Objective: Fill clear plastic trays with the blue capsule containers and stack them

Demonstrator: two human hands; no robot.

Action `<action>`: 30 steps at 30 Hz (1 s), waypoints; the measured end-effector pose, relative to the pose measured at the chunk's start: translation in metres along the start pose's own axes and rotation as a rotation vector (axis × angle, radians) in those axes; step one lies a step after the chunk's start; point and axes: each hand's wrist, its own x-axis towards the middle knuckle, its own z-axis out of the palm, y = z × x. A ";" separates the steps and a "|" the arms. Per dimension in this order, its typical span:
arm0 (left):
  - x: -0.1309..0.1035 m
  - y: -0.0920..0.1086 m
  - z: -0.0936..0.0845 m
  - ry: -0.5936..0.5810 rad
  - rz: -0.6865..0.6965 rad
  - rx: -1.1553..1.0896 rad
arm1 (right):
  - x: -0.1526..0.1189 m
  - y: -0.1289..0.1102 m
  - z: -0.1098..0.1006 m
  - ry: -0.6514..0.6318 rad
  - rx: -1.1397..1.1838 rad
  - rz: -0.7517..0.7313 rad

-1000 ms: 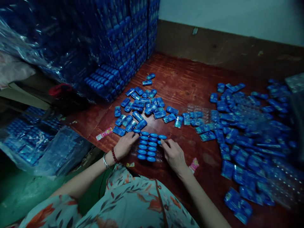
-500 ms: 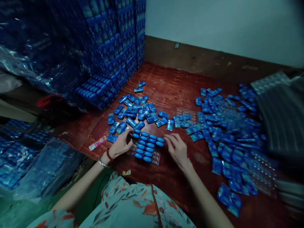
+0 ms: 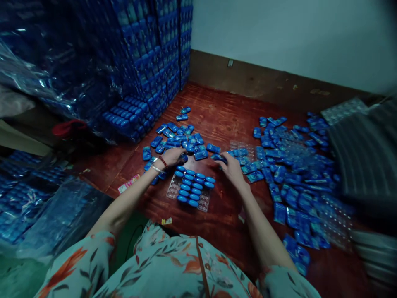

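Note:
In front of me a clear plastic tray with small cavities (image 3: 204,203) lies on the table. Several blue packs (image 3: 194,191) stand on end in its middle rows, their rounded tops upward. Beyond the tray's far left corner, my left hand (image 3: 172,157) is closed around a small blue pack (image 3: 184,158) at the near edge of a loose pile (image 3: 180,136). My right hand (image 3: 230,166), past the tray's far right side, has its thumb and fingers closed on another blue pack (image 3: 218,157), partly hidden by the fingers.
A larger heap of blue packs (image 3: 291,182) spreads over the right side, with more clear trays (image 3: 333,219) among it. Tall stacks of packed blue goods (image 3: 155,62) stand at the back left. Dark striped cloth (image 3: 356,153) is at the right edge.
Both hands have moved away from the tray's sides, forward to the loose packs beyond it, and each has closed on a pack. The tray's left cavities are now uncovered.

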 end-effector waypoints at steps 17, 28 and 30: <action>-0.127 -0.003 0.052 0.397 0.135 -0.141 | -0.114 -0.060 -0.012 -0.093 0.087 -0.055; -0.110 0.003 0.008 0.022 0.466 0.254 | -0.071 -0.083 -0.026 -0.410 -0.276 -0.365; -0.111 0.007 0.011 0.032 0.450 0.260 | -0.068 -0.085 -0.024 -0.431 -0.307 -0.366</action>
